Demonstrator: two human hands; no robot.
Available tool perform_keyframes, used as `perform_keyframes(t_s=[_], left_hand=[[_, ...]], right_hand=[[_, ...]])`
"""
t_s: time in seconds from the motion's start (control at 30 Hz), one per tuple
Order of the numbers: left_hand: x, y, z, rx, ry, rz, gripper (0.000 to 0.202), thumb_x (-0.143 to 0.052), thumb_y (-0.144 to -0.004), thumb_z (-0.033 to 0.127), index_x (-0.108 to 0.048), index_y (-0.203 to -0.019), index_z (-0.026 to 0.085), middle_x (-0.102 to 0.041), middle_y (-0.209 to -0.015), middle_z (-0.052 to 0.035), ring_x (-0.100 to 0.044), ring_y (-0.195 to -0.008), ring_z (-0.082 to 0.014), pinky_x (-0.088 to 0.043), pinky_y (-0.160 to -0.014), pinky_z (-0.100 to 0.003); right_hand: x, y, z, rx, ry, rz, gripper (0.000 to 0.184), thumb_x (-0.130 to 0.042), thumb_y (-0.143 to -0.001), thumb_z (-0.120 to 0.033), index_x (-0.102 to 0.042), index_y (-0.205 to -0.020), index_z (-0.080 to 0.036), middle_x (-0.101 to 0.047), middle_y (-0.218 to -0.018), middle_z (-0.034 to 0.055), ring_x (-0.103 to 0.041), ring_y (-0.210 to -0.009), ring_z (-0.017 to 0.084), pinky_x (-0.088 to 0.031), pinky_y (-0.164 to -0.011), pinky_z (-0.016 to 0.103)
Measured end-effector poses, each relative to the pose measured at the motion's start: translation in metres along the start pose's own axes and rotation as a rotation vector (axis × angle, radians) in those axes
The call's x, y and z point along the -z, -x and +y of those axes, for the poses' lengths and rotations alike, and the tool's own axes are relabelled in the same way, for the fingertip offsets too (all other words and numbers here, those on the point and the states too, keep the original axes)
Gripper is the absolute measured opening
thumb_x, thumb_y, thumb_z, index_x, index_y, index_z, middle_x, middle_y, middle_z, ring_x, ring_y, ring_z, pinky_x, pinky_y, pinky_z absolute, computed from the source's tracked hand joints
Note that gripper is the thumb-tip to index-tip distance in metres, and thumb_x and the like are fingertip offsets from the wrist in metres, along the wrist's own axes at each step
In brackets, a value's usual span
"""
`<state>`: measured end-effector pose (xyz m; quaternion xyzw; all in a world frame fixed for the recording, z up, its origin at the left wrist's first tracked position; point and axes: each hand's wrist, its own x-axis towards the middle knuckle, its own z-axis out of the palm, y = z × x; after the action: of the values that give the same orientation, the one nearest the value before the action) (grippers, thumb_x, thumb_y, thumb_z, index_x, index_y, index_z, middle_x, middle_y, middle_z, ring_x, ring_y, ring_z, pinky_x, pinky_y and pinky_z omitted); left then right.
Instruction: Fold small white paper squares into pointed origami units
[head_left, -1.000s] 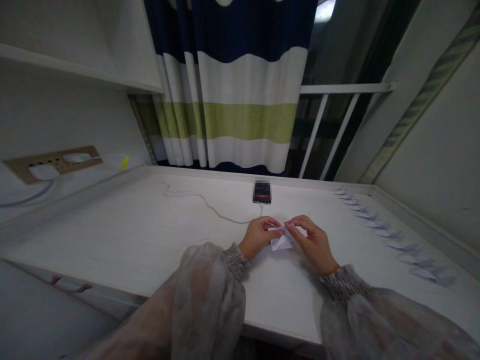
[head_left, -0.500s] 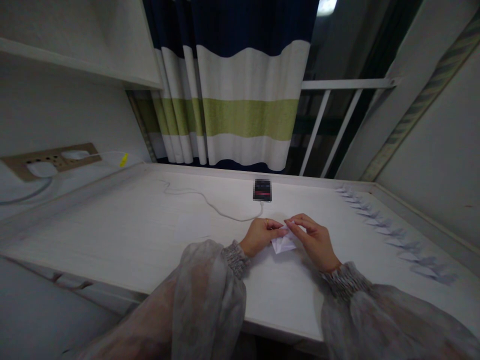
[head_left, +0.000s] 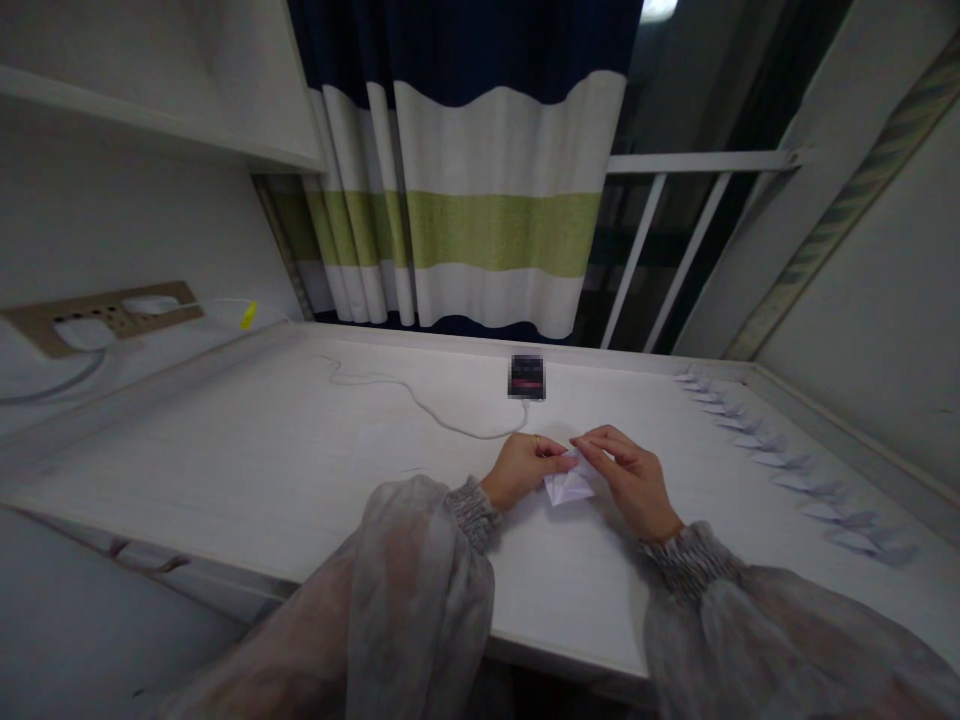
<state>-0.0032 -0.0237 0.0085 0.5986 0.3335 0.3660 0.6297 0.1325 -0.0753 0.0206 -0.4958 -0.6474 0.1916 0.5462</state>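
Between my hands, just above the white desk, is a small piece of folded white paper with creased, pointed corners. My left hand pinches its upper left side between thumb and fingers; a ring shows on one finger. At the paper's top edge my right hand is closed in a pinch, thumb against forefinger. The fingers cover the upper part of the paper, so the folds there are hidden.
A row of folded paper figures runs along the right side of the white desk. Behind my hands lies a phone with a white cable. A striped curtain hangs at the back; a socket strip is at left.
The view has shifted very slightly. Both hands keep their pinch on the folded paper, with hardly any movement of the fingers.
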Motion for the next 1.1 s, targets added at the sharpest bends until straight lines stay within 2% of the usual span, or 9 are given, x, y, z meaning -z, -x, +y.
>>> perform_keyframes(t_s=[0.17, 0.37, 0.5, 0.6, 0.77, 0.93, 1.1], left_hand=[[0.0007, 0.0, -0.0014, -0.023, -0.007, -0.024, 0.03, -0.072, -0.048, 0.037, -0.066, -0.061, 0.01, -0.058, -0.054, -0.0003, -0.045, -0.048, -0.0066, -0.033, -0.048, -0.019], [0.0033, -0.0032, -0.0085, 0.011, -0.046, 0.02, 0.031, -0.072, -0.047, 0.036, -0.067, -0.063, 0.01, -0.059, -0.054, -0.0017, -0.046, -0.047, -0.0075, -0.034, -0.046, -0.02], [0.004, -0.0039, -0.008, -0.017, -0.054, 0.026, 0.031, -0.072, -0.049, 0.035, -0.068, -0.065, 0.009, -0.06, -0.055, -0.0019, -0.047, -0.048, -0.0076, -0.034, -0.047, -0.02], [0.0037, -0.0037, -0.0076, -0.026, -0.045, 0.036, 0.026, -0.07, -0.052, 0.033, -0.067, -0.063, 0.009, -0.059, -0.053, -0.0011, -0.046, -0.048, -0.007, -0.034, -0.047, -0.019], [0.0028, -0.0031, -0.0078, 0.017, -0.027, 0.047, 0.021, -0.07, -0.051, 0.027, -0.068, -0.064, 0.01, -0.057, -0.049, 0.0002, -0.045, -0.045, -0.0066, -0.033, -0.046, -0.019], [0.0031, -0.0016, -0.0054, 0.001, -0.083, 0.044, 0.019, -0.07, -0.052, 0.026, -0.068, -0.062, 0.01, -0.057, -0.048, 0.0003, -0.044, -0.044, -0.0064, -0.033, -0.045, -0.019], [0.0027, 0.0005, -0.001, -0.003, 0.004, -0.018, 0.022, -0.072, -0.05, 0.027, -0.068, -0.064, 0.01, -0.061, -0.053, -0.0003, -0.048, -0.048, -0.0074, -0.036, -0.049, -0.019]], right_hand=[[-0.0004, 0.0005, -0.0005, 0.007, -0.037, 0.009, 0.018, -0.053, -0.077, -0.033, -0.067, -0.074, -0.022, -0.056, -0.075, 0.0023, -0.052, -0.075, 0.016, -0.041, -0.069, 0.029], [0.0004, -0.002, -0.0015, -0.008, -0.029, 0.15, 0.021, -0.049, -0.079, -0.035, -0.064, -0.075, -0.02, -0.058, -0.079, 0.0032, -0.053, -0.08, 0.016, -0.04, -0.073, 0.03], [-0.0017, -0.0038, 0.0034, -0.105, -0.028, 0.088, 0.022, -0.055, -0.073, -0.037, -0.062, -0.082, -0.019, -0.06, -0.079, 0.0027, -0.053, -0.075, 0.016, -0.041, -0.07, 0.029], [-0.0034, -0.0044, 0.0025, -0.15, 0.04, 0.009, 0.02, -0.061, -0.066, -0.037, -0.062, -0.072, -0.017, -0.058, -0.067, 0.0007, -0.051, -0.064, 0.014, -0.04, -0.064, 0.028], [-0.0034, -0.0045, -0.0036, -0.205, 0.036, -0.084, 0.025, -0.059, -0.066, -0.041, -0.061, -0.06, -0.017, -0.055, -0.057, -0.0007, -0.048, -0.055, 0.012, -0.037, -0.055, 0.026], [-0.0031, -0.0036, -0.0031, -0.204, 0.006, -0.074, 0.025, -0.059, -0.066, -0.041, -0.062, -0.059, -0.017, -0.055, -0.059, 0.0, -0.048, -0.058, 0.013, -0.037, -0.056, 0.026], [-0.0032, -0.0021, 0.0013, -0.179, -0.057, -0.026, 0.02, -0.059, -0.068, -0.035, -0.062, -0.058, -0.018, -0.056, -0.063, 0.0005, -0.05, -0.063, 0.014, -0.038, -0.061, 0.027]])
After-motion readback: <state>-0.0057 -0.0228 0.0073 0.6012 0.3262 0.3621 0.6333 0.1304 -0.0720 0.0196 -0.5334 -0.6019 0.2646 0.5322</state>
